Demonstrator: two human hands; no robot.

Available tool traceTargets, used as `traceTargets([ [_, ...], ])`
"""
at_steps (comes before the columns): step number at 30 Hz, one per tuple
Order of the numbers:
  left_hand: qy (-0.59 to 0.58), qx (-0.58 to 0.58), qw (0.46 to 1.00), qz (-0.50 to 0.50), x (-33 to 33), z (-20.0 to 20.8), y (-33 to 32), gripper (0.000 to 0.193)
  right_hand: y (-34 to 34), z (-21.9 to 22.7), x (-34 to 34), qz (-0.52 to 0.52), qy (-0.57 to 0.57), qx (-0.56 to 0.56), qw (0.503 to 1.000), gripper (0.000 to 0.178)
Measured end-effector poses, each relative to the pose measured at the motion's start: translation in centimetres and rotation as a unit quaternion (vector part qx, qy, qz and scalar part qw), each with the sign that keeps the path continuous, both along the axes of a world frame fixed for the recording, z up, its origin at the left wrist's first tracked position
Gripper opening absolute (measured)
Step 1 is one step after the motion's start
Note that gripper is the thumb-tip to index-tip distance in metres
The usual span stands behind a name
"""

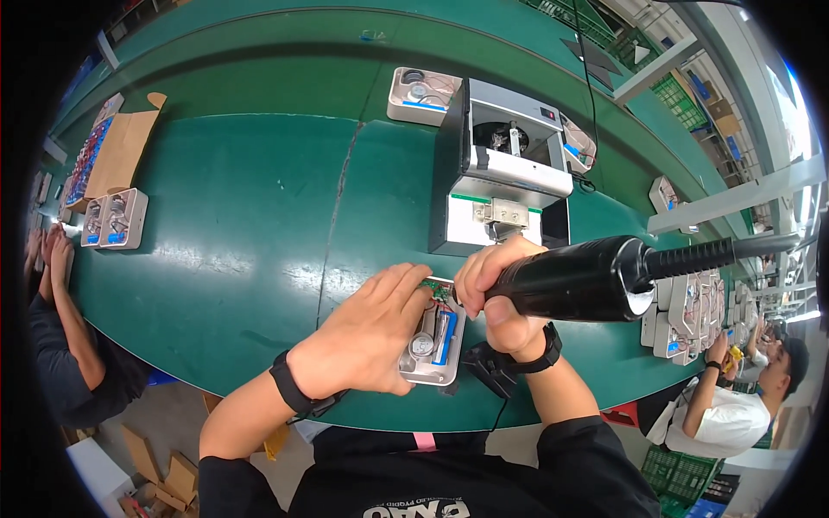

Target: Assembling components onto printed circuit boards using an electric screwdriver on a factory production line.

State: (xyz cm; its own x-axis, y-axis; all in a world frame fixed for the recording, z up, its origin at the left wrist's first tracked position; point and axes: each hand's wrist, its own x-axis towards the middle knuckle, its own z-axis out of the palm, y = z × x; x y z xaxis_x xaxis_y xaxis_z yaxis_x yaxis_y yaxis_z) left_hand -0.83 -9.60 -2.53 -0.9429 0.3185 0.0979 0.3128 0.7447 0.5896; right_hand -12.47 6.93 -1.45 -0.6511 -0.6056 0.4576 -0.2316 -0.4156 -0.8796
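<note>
A pale plastic housing (438, 377) lies on the green bench in front of me, its inside facing up. Within it are a small green circuit board (440, 288), a blue cylindrical battery (446, 338) and a round silvery part (420, 345). My left hand (363, 324) grips the left side of the housing, fingers over its upper end and thumb at the lower edge. Wrapped around a black electric screwdriver (566, 281), my right hand (501, 289) holds it tilted, front end over the board's right side. The bit is hidden behind my fingers.
A grey-and-black benchtop machine (505, 164) stands just beyond my hands. More filled housings sit behind it (423, 97), stacked at right (686, 315) and at left (117, 217) beside a cardboard box (125, 155). Other people work at both sides; a cable (760, 248) trails from the screwdriver.
</note>
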Motion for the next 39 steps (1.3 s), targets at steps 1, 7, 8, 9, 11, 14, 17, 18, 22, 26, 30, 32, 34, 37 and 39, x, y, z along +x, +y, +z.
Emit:
traceTargets([
  [1, -0.007, -0.001, 1.0, -0.004, 0.0, 0.1, -0.1, 0.092, 0.0, 0.0, 0.1, -0.002, -0.006, -0.002, 1.0, 0.035],
  [7, -0.009, -0.033, 0.991, 0.127, 3.1, 1.2, 3.3, 0.101, 0.6, 0.4, -0.1, -0.003, -0.001, -0.013, 1.0, 0.038],
  [8, -0.04, -0.03, 0.981, 0.185, 3.9, 1.8, 4.5, 0.102, 0.8, 0.8, -0.3, 0.008, 0.007, -0.03, 1.0, 0.039],
  [9, -0.072, -0.028, 0.965, 0.249, 4.1, 2.1, 5.3, 0.103, 0.6, 1.4, -0.5, 0.025, 0.014, -0.048, 0.998, 0.041],
  [11, -0.063, -0.033, 0.96, 0.27, 3.0, 1.4, 6.7, 0.104, 0.8, 4.8, -1.0, -0.042, 0.023, -0.083, 0.995, 0.045],
  [14, -0.045, -0.042, 0.954, 0.294, 2.1, 0.9, 7.4, 0.107, 1.1, 6.6, -3.4, -0.113, 0.082, -0.073, 0.988, 0.047],
  [17, -0.038, -0.092, 0.983, 0.154, 1.4, 1.2, 5.5, 0.106, 0.9, 6.2, -3.9, -0.104, 0.058, -0.03, 0.992, 0.047],
  [18, -0.034, -0.088, 0.984, 0.15, 1.1, 1.0, 5.2, 0.106, 1.0, 6.1, -3.9, -0.1, 0.045, -0.008, 0.994, 0.046],
  [22, -0.021, -0.124, 0.977, 0.17, 1.0, -0.1, 4.4, 0.102, 1.2, 5.8, -2.4, -0.034, -0.016, -0.007, 0.999, 0.046],
  [26, 0.022, -0.074, 0.982, 0.175, 1.0, -0.4, 4.7, 0.096, 1.2, 4.7, -1.0, 0.026, -0.046, -0.028, 0.998, 0.043],
  [30, 0.017, -0.084, 0.979, 0.184, 0.7, -0.1, 4.8, 0.097, 0.4, 1.8, -1.4, 0.02, 0.003, 0.0, 1.0, 0.039],
  [32, 0.021, -0.092, 0.978, 0.184, 0.7, -0.2, 4.9, 0.098, 0.3, 0.7, -1.7, 0.007, 0.027, 0.024, 0.999, 0.036],
  [34, 0.021, -0.096, 0.978, 0.186, 0.7, -0.2, 4.9, 0.098, 0.2, 0.3, -1.8, 0.003, 0.037, 0.036, 0.999, 0.035],
  [37, 0.013, -0.089, 0.979, 0.181, 0.6, 0.0, 4.9, 0.099, 0.0, 0.1, -1.8, -0.002, 0.051, 0.029, 0.998, 0.032],
  [39, 0.013, -0.086, 0.98, 0.181, 0.7, 0.0, 4.8, 0.099, -0.2, -0.4, -1.8, 0.001, 0.057, 0.032, 0.998, 0.032],
])
